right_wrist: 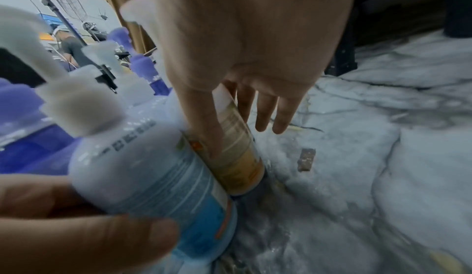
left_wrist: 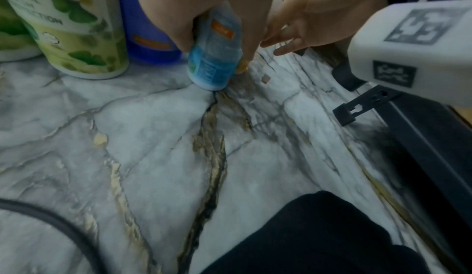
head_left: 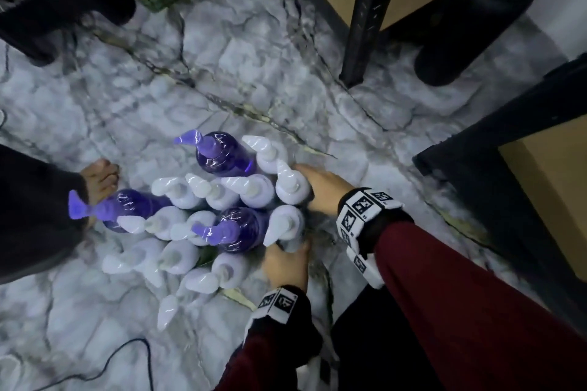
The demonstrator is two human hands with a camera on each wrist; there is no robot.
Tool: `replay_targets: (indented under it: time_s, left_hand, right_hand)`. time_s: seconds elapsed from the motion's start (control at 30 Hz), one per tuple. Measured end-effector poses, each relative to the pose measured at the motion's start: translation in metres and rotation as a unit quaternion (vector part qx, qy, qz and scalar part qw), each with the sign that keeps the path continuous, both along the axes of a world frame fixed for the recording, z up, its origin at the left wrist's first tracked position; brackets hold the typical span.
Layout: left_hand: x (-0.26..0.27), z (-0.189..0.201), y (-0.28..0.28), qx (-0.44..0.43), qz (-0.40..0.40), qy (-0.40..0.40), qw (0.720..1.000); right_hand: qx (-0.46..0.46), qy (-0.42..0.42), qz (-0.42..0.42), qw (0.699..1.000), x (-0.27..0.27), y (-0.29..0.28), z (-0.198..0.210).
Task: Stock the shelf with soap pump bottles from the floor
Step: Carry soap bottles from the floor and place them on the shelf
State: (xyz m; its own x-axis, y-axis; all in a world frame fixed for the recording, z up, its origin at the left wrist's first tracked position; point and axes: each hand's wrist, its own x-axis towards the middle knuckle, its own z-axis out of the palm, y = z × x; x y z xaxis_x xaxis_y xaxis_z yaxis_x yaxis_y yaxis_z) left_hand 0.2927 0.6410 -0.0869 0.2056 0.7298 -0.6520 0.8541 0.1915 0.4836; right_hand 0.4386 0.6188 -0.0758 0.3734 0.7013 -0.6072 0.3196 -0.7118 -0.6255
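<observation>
Several white and purple soap pump bottles [head_left: 219, 197] stand packed together on the marble floor [head_left: 222, 73]. My left hand [head_left: 286, 263] grips a white bottle with a blue label [left_wrist: 214, 62] at the cluster's near right corner; the bottle leans, its base edge on the floor. Just behind it stands a white bottle with a yellow label [right_wrist: 237, 153]. My right hand [head_left: 320, 187] reaches down over this bottle, thumb lying along its side and the other fingers straight past it, not closed round it.
A black shelf post [head_left: 365, 25] and a low black shelf frame [head_left: 508, 143] with cardboard boxes stand to the right. A black cylinder [head_left: 470, 25] is behind them. Another person's bare foot [head_left: 98, 181] touches the cluster's left side. A cable [head_left: 127, 355] lies near left.
</observation>
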Motion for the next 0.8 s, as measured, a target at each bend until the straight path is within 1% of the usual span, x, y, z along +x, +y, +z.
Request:
replay_targets:
  time_s: [0.13, 0.23, 0.33, 0.43, 0.5, 0.6, 0.7, 0.8]
  left_hand:
    - [0.006, -0.026, 0.009, -0.027, -0.021, 0.019, 0.999]
    - [0.009, -0.034, 0.009, -0.024, 0.008, 0.020, 0.999]
    - [0.007, -0.034, 0.005, -0.010, 0.026, -0.027, 0.999]
    - [0.001, -0.034, 0.003, 0.008, 0.015, -0.086, 0.996]
    - [0.000, -0.033, 0.002, 0.009, 0.010, -0.121, 0.993]
    - [0.005, -0.029, -0.002, 0.045, 0.005, -0.198, 0.979]
    - [0.016, -0.019, -0.007, 0.061, -0.015, -0.249, 0.966]
    - [0.029, -0.007, -0.012, 0.070, -0.023, -0.281, 0.957]
  right_hand:
    - [0.023, 0.013, -0.026, 0.999, 0.002, 0.003, -0.018]
    - [0.037, 0.036, -0.044, 0.998, 0.004, 0.000, -0.028]
    - [0.059, 0.054, -0.059, 0.995, 0.007, -0.005, -0.033]
    - [0.092, 0.105, -0.098, 0.985, 0.008, -0.014, -0.036]
    - [0.115, 0.149, -0.137, 0.973, 0.010, -0.022, -0.039]
    - [0.157, 0.208, -0.197, 0.945, 0.015, -0.036, -0.041]
    - [0.185, 0.258, -0.264, 0.911, 0.020, -0.052, -0.036]
    - [0.208, 0.280, -0.343, 0.872, 0.022, -0.064, -0.026]
